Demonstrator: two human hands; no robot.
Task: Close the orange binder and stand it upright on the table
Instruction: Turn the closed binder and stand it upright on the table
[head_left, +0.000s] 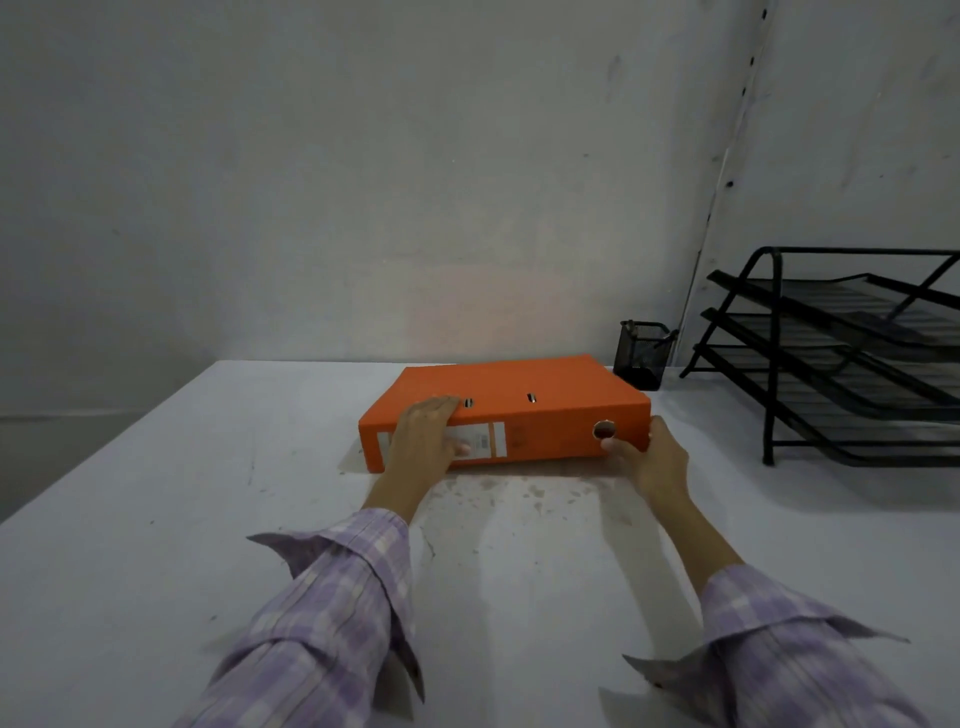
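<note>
Here, seen from the head camera, a closed orange cardboard lever-arch binder (511, 395) lies flat on a white, scuffed counter (156, 519), near its far edge and in front of a pale grey wall. The binder's spine faces the person; it carries a white paper label and a round finger hole near its right end, and two small metal slots show on the top cover.

Both forearms reach forward from loose, lilac-and-white checked shirt sleeves (332, 597) with unbuttoned cuffs. The left hand (426, 436) lies palm down over the left part of the spine, fingers bent over the upper edge onto the cover, thumb on the label. The right hand (649, 452) cups the binder's right near corner, thumb pressed on the spine just below the finger hole and fingers wrapped around the end. Both hands are in contact with the binder, each curved around it rather than closed into a fist.

Behind the binder's right far corner stands a small black wire-mesh pen cup (641, 353). Further right sits a black metal three-tier mesh letter tray (831, 353), its shelves slanting.
</note>
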